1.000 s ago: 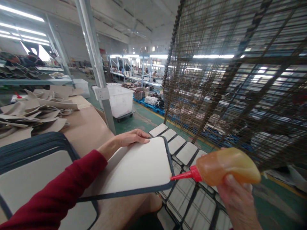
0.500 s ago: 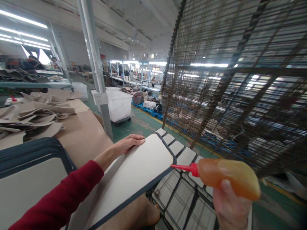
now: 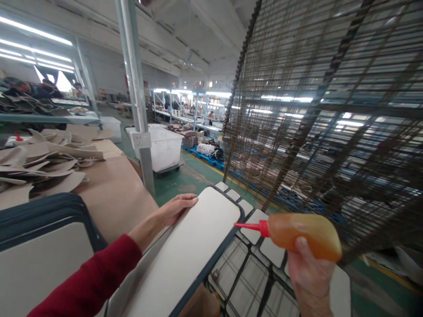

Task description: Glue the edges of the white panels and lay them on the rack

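Observation:
My left hand (image 3: pixel 178 208) grips the far left edge of a white panel (image 3: pixel 188 246) with a dark blue border, thumb on top and fingers hidden beneath. The panel is tilted in front of me. In my right hand (image 3: pixel 309 268) lies a squeeze bottle (image 3: pixel 302 235) of amber liquid, held on its side with the fingers wrapped round it. Its red nozzle (image 3: pixel 249 226) points left, the tip at the panel's right edge near the rounded corner. Whether liquid is coming out cannot be made out.
Dark-edged white panels (image 3: pixel 272 251) lie on a wire rack (image 3: pixel 228 268), whose mesh frames (image 3: pixel 297 110) rise at the right. Stacked panels (image 3: pixel 49 215) stand at the left, before a table (image 3: pixel 115 176) with beige pieces (image 3: pixel 49 154). Beyond are a metal post (image 3: pixel 139 101) and a white bin (image 3: pixel 165 147).
The bottle and my right hand have shifted left and slightly up, with the nozzle tip moving along the panel's edge. The panel has turned slightly; my left hand keeps its hold.

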`<state>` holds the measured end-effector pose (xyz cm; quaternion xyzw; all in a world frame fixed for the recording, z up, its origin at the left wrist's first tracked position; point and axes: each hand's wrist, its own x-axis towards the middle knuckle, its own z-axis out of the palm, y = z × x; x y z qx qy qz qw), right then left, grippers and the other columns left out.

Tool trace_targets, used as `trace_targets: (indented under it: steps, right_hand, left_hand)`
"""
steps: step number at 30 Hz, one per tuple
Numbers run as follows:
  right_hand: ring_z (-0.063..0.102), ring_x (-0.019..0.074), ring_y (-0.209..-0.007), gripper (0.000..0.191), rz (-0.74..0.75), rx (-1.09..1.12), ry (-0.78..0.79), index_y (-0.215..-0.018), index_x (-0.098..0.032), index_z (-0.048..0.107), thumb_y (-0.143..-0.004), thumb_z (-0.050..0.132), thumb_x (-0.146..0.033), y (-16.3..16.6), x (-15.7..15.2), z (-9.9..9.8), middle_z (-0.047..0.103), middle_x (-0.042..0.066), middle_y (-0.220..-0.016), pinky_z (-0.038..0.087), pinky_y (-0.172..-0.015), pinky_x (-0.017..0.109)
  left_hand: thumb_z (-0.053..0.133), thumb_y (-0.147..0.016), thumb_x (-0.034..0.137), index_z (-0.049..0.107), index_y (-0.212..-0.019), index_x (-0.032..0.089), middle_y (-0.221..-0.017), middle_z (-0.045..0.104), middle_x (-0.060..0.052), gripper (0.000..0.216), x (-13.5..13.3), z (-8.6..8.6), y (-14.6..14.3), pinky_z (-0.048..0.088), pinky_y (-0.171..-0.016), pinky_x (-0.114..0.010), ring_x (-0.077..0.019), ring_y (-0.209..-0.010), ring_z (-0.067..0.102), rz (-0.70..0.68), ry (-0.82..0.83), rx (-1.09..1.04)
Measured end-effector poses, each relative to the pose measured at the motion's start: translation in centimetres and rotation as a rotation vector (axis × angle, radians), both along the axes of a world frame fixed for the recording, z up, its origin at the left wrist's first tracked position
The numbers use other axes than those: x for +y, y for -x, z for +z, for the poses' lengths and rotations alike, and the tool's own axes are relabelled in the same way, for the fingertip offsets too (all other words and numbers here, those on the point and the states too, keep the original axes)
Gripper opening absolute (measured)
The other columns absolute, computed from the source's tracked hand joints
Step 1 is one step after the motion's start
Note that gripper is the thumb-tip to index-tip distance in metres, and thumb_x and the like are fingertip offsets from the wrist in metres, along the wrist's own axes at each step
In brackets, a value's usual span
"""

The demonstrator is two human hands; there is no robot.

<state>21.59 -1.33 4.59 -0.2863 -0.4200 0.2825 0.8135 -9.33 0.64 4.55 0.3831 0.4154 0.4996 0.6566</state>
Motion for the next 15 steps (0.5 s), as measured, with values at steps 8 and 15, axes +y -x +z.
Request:
trace_targets:
  steps: [8,15]
  right_hand:
    - [0.064,0.0138,-0.069,0.035,0.089,0.056,-0.019,-0.09,-0.022,0.068,-0.059,0.083,-0.023,1.0,0.4,0.6,0.068,-0.003,-0.075,0.053,-0.069,0.023]
    - [0.063,0.013,-0.075,0.032,0.1,0.018,-0.024,-0.091,-0.022,0.068,-0.062,0.082,-0.024,1.7,0.3,0.5,0.069,-0.001,-0.088,0.053,-0.072,0.022]
  left_hand:
    - [0.08,-0.065,0.031,0.062,-0.082,0.014,-0.069,0.069,-0.004,0.03,-0.4,-0.2,0.5,0.052,-0.053,-0.023,-0.0149,-0.056,0.064,0.015,0.012,-0.029]
    - [0.079,-0.066,0.032,0.062,-0.084,0.015,-0.069,0.067,-0.002,0.031,-0.6,-0.7,1.0,0.051,-0.052,-0.022,-0.0134,-0.055,0.063,0.021,0.008,-0.048]
